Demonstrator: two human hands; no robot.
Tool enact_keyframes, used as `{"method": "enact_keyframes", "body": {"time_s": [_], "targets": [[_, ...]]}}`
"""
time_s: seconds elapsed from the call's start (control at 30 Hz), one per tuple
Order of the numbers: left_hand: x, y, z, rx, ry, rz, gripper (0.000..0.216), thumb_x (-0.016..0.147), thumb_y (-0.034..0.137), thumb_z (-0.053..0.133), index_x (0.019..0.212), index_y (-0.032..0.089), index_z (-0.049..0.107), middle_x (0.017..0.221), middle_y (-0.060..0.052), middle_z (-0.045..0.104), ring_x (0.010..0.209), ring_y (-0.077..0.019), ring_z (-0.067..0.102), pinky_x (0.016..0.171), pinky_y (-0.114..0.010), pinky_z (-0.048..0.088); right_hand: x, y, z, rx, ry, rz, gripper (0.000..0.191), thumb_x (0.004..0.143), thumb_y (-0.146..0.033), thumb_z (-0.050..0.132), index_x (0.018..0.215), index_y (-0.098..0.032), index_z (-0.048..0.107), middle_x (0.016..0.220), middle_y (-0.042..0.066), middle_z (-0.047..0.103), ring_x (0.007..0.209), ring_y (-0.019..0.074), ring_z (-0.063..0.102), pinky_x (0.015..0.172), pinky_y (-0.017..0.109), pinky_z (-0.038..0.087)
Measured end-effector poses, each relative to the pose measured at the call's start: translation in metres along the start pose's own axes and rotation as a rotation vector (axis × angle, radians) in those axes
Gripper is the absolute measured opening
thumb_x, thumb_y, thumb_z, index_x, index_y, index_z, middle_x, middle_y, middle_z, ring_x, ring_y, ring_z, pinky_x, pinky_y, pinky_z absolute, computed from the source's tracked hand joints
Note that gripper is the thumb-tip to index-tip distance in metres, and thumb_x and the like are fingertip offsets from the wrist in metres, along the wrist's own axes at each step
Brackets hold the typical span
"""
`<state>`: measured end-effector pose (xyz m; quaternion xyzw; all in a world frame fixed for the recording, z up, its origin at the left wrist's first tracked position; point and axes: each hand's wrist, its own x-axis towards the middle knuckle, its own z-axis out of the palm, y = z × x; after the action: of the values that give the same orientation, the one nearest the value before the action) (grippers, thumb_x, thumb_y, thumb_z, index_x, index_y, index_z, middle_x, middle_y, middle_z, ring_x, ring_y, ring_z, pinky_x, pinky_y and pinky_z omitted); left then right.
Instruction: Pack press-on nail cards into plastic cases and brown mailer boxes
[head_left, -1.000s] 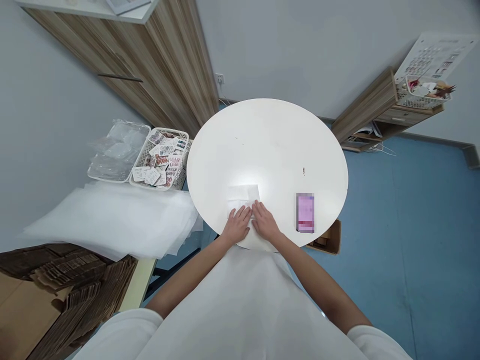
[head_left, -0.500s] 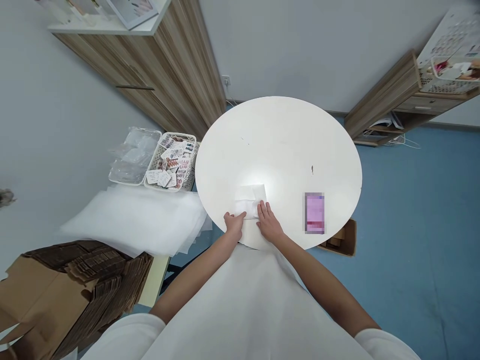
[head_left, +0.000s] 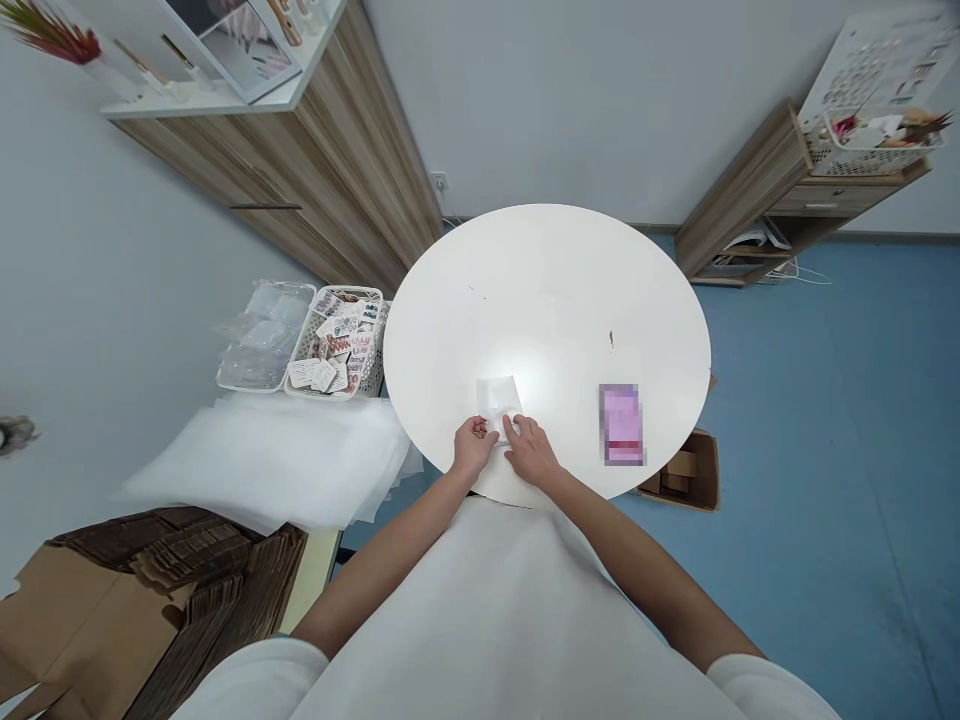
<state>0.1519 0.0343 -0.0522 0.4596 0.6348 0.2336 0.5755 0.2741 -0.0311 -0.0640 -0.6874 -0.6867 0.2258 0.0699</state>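
A small folded piece of white foam sheet (head_left: 496,392) lies near the front edge of the round white table (head_left: 555,290). My left hand (head_left: 472,446) pinches its near left side, with the fingers curled and the thumb pointing inward. At the near right side, my right hand (head_left: 531,452) has bent fingers and thumb gripping the folded edge. Both hands are close together, and the near part of the foam is partly covered by them. Whether anything is wrapped inside the foam cannot be seen.
A blurred pink phone-like rectangle (head_left: 622,425) lies to the right on the table. At left are a stack of white foam sheets (head_left: 262,455), a basket of press-on nail cards (head_left: 337,345), a basket of clear bags (head_left: 266,335) and flattened cardboard boxes (head_left: 195,580). An open carton (head_left: 701,475) stands on the floor.
The near part of the foam has been folded up and away, so the piece looks shorter. My left fingers have moved onto it and my right fingers have curled. The view has shifted slightly.
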Motion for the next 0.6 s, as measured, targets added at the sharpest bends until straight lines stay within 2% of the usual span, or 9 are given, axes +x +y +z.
{"method": "enact_keyframes", "body": {"time_s": [0.17,0.27,0.37,0.47,0.6], "targets": [[-0.007,0.000,0.010,0.150,-0.065,0.088,0.034,0.063,0.012,0.062,0.096,0.016,0.055,0.083,-0.003,0.057,0.073,-0.0114,0.054,0.072,-0.028,0.046,0.006,0.004,-0.008,0.115,-0.037,0.002,0.062,0.074,-0.021,0.051,0.132,-0.017,0.028,0.112,0.012,0.046,0.103,0.0242,0.040,0.082,0.035,0.038],[-0.013,-0.002,0.012,0.179,-0.134,0.103,0.043,0.063,0.008,0.059,0.105,0.018,0.053,0.093,-0.005,0.056,0.080,-0.0128,0.054,0.073,-0.028,0.046,0.015,0.009,-0.014,0.282,-0.038,0.091,0.047,0.078,-0.018,0.043,0.125,-0.021,0.041,0.103,0.008,0.052,0.097,0.0208,0.044,0.078,0.031,0.039],[-0.019,-0.003,0.011,0.216,-0.165,0.106,0.054,0.062,0.004,0.055,0.113,0.020,0.050,0.102,-0.006,0.055,0.089,-0.0151,0.053,0.077,-0.029,0.045,0.024,0.011,-0.018,0.416,-0.013,0.196,0.032,0.084,-0.026,0.038,0.111,-0.022,0.054,0.093,0.006,0.057,0.092,0.0188,0.049,0.074,0.028,0.040],[-0.023,-0.002,0.011,0.263,-0.181,0.090,0.055,0.061,0.003,0.053,0.113,0.022,0.051,0.107,-0.006,0.054,0.098,-0.0187,0.051,0.080,-0.031,0.043,0.032,0.009,-0.018,0.461,0.018,0.261,0.030,0.082,-0.037,0.043,0.101,-0.019,0.057,0.086,0.005,0.059,0.086,0.0179,0.051,0.068,0.026,0.040],[-0.024,-0.003,0.007,0.181,-0.169,0.009,0.058,0.065,0.005,0.050,0.120,0.020,0.042,0.115,-0.008,0.052,0.104,-0.0188,0.049,0.082,-0.031,0.042,0.037,0.005,-0.016,0.416,0.045,0.322,0.016,0.080,-0.028,0.044,0.088,-0.019,0.056,0.077,0.003,0.059,0.078,0.0163,0.051,0.059,0.025,0.036]]}}
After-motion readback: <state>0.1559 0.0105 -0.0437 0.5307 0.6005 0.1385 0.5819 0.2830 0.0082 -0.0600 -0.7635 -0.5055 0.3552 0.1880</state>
